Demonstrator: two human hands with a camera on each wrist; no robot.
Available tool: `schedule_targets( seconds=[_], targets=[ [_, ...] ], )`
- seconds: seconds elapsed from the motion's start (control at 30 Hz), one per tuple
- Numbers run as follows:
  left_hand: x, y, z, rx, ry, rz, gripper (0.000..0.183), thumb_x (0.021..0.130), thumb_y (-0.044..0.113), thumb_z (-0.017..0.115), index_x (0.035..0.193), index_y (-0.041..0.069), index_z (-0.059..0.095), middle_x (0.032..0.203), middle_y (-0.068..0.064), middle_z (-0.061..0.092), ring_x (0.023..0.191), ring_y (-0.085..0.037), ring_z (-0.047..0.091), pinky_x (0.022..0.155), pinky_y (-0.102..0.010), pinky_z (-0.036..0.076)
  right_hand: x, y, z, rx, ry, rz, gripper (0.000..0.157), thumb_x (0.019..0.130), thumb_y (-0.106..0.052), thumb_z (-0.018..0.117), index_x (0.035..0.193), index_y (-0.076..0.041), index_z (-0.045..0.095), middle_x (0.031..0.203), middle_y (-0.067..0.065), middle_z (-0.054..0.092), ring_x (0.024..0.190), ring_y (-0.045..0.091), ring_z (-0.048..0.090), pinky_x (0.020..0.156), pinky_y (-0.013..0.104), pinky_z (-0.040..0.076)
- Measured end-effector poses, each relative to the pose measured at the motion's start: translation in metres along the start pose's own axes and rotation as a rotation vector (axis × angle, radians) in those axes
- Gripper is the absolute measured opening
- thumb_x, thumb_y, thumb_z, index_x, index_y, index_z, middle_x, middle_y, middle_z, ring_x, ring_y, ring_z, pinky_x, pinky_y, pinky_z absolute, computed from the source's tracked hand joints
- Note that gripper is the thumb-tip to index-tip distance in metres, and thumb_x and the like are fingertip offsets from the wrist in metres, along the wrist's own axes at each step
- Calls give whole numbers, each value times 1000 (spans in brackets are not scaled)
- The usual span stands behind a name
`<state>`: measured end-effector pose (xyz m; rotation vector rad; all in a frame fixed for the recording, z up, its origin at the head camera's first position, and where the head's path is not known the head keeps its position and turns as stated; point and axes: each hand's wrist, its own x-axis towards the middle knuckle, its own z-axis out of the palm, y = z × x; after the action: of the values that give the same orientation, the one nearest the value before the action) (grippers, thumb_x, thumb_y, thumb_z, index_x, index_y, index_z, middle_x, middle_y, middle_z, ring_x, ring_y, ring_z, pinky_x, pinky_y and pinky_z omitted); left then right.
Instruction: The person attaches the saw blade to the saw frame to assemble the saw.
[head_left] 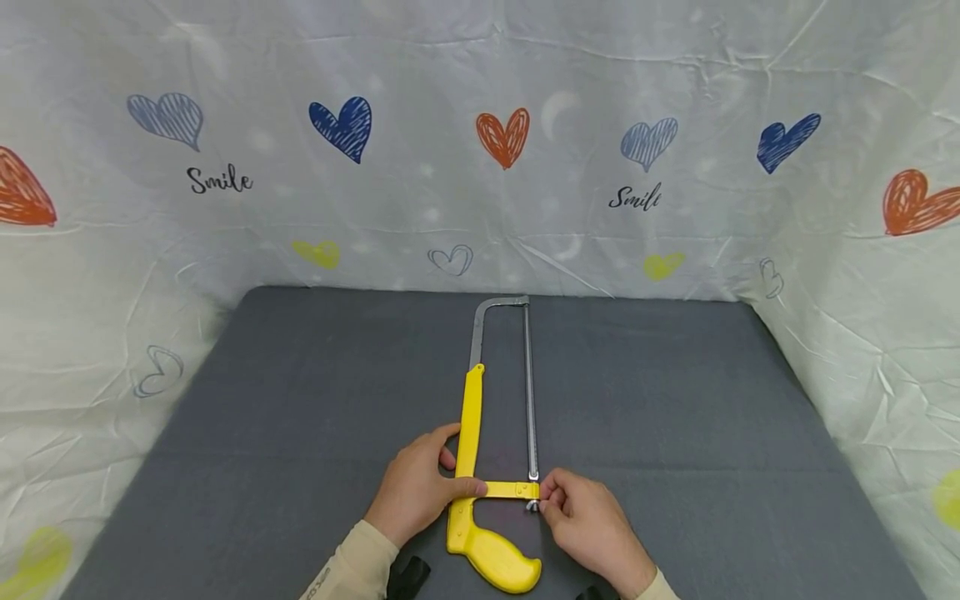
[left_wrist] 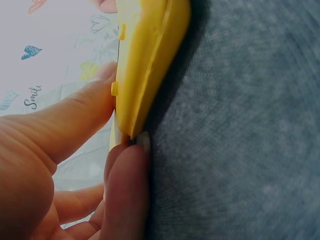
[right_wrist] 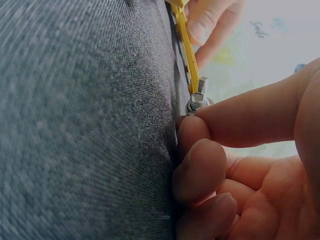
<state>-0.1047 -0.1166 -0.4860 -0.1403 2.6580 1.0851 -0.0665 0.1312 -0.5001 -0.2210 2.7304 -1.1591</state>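
Note:
A hacksaw (head_left: pixel 470 425) with a yellow handle and a grey bow lies on the grey table, its grip toward me. The blade side (head_left: pixel 530 392) runs along its right, ending at a small metal wing nut (head_left: pixel 532 505) below the yellow crossbar (head_left: pixel 506 490). My left hand (head_left: pixel 420 483) holds the yellow frame, thumb over the corner by the crossbar and fingers along the outer edge. With thumb and forefinger curled together, my right hand (head_left: pixel 592 521) pinches at the wing nut end; the right wrist view shows the metal nut (right_wrist: pixel 197 101) right at those fingertips.
The dark grey table (head_left: pixel 675 400) extends on both sides of the saw. Behind it and at its sides hangs a pale cloth (head_left: pixel 420 200) printed with hearts and words. Beige sleeves (head_left: pixel 352 562) cover my forearms.

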Motion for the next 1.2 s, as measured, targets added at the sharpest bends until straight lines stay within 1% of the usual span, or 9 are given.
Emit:
schedule_targets(
  seconds=[0.2,0.43,0.53,0.7,0.77,0.83,0.97,1.07,1.2],
  targets=[
    [0,0,0,9,-2,12,95,73,40,102,153,12,60,95,0,61,77,-19,54,67,-33,45,-1,1,0,18,-2,2,9,93,-10,78,91,-16,71,71,-10,56,55,3,44,52,23,35],
    [0,0,-1,10,-6,13,95,73,41,101,153,12,59,95,0,62,78,-19,54,68,-32,46,-1,-1,-1,14,-2,9,17,91,-10,81,87,-20,68,70,-10,55,55,3,44,52,23,35],
    [0,0,0,13,-4,13,95,73,42,101,153,12,59,95,0,62,79,-19,54,69,-32,46,0,0,-2,21,-15,5,17,90,-9,81,87,-19,68,70,-10,55,55,3,44,52,22,36],
    [1,0,1,9,0,15,96,73,43,101,154,12,59,95,0,62,79,-19,55,69,-32,46,2,2,-5,38,-4,26,12,91,-9,77,85,-18,71,69,-9,55,55,4,45,52,22,37],
    [1,0,1,9,1,17,96,73,43,101,154,11,59,95,0,62,79,-18,55,69,-32,46,2,1,-5,35,13,49,13,92,-13,76,83,-19,71,67,-9,55,54,4,46,52,22,37],
    [1,-1,2,10,0,17,96,73,43,101,154,12,59,95,0,62,79,-18,55,70,-32,46,1,-1,-4,31,23,73,18,94,-23,79,80,-21,69,64,-10,54,53,6,45,50,22,36],
    [0,-2,1,11,1,29,95,74,43,100,154,11,59,95,0,62,79,-18,54,69,-32,46,0,-5,2,13,28,114,35,88,-46,88,77,-22,65,61,-10,51,50,8,43,48,23,32],
    [-1,-2,1,4,4,39,95,74,43,100,153,10,59,95,0,62,78,-18,54,68,-33,46,0,-7,5,-26,27,118,39,83,-49,92,80,-22,64,62,-9,49,51,9,42,49,24,30],
    [-3,-2,0,0,7,47,95,74,44,100,153,10,59,95,0,62,77,-18,54,68,-32,46,0,-8,6,-53,27,115,37,82,-45,93,82,-21,65,64,-8,49,51,10,42,49,24,29]
  ],
)
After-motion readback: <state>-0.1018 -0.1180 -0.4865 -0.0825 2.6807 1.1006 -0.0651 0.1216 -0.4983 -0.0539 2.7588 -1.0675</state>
